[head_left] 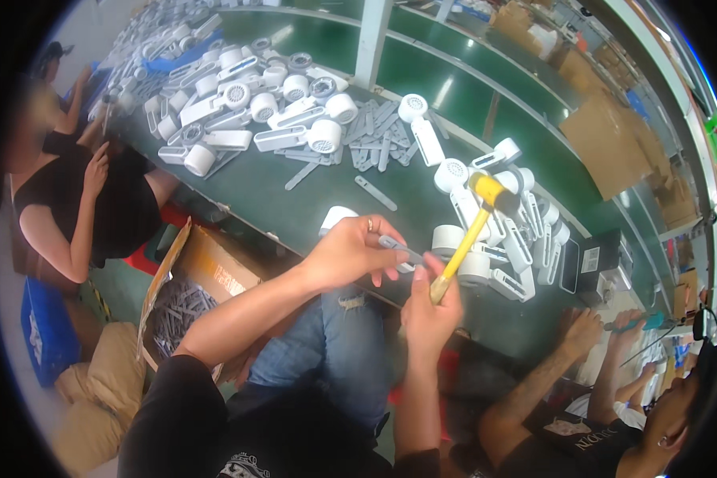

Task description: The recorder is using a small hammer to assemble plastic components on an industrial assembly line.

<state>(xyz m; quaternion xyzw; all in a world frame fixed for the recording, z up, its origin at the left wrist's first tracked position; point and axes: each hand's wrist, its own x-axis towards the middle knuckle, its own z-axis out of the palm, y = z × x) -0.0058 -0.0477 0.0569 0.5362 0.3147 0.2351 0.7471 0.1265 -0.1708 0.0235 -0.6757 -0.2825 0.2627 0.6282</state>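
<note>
Yellow-headed mallet (476,219) gripped in right hand (430,307) | left hand (350,251) pinching grey strip (398,248) | near edge of green bench (311,199)

A yellow-headed mallet (472,231) with a wooden handle stands tilted at frame centre, head up and rightward. Just left, a flat grey strip (398,247) lies roughly level.

we see a long dark green workbench (295,191) beside a green conveyor belt (462,80) with a white post (372,40). cardboard boxes (605,143) sit beyond it, an open carton (207,271) and a blue crate (44,334) on the floor.
</note>
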